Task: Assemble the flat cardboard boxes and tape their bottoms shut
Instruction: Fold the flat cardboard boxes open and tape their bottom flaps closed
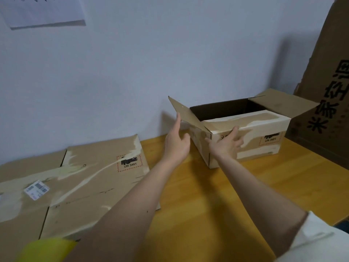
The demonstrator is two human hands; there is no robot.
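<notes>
Pale blue-grey wall, paper sheet pinned upper left; yellow wooden table against it.

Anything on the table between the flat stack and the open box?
In the head view, only the left hand and forearm cross that stretch of bare wooden table between the flattened boxes and the open box.

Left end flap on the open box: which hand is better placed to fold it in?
Left hand, probably. Its fingers already touch the raised flap, while the right hand is spread on the box front, steadying it.
</notes>
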